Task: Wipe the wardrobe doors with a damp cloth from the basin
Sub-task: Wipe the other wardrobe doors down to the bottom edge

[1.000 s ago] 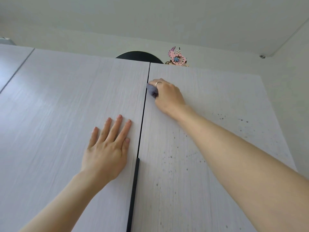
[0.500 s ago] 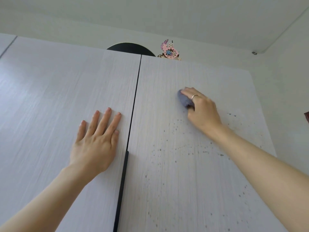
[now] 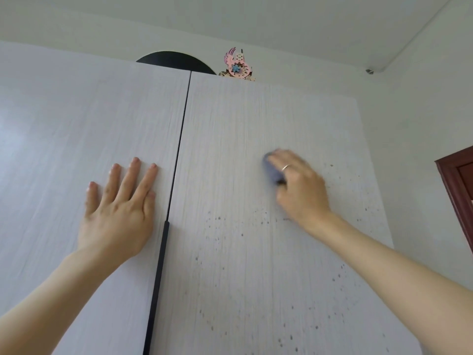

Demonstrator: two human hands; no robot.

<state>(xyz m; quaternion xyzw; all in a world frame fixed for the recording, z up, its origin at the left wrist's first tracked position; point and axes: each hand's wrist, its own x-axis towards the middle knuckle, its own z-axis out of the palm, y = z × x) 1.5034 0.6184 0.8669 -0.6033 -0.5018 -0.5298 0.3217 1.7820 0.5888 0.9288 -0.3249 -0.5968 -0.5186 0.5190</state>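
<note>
Pale grey-white woodgrain doors (image 3: 230, 149), dark speckles; grey-blue cloth (image 3: 271, 171); black handle (image 3: 158, 278).

Pale walls (image 3: 414, 119) meet a white ceiling (image 3: 256, 21); a dark red wooden frame (image 3: 458, 190) stands at the right edge.

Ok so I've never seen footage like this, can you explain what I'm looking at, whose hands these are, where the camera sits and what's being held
No machine is involved: these are a person's two bare hands, filmed by one wide-angle camera worn on the head, tilted up at a pale wardrobe. The left hand lies flat, fingers straight, on the left door. The right hand, wearing a ring, grips a small grey-blue cloth and presses it against the right door; it looks blurred. Dark specks dot that door, mostly below and right of the cloth. A thin black handle strip runs along the gap between the doors. On top of the wardrobe sit a dark round object and a pink ornament.
</note>
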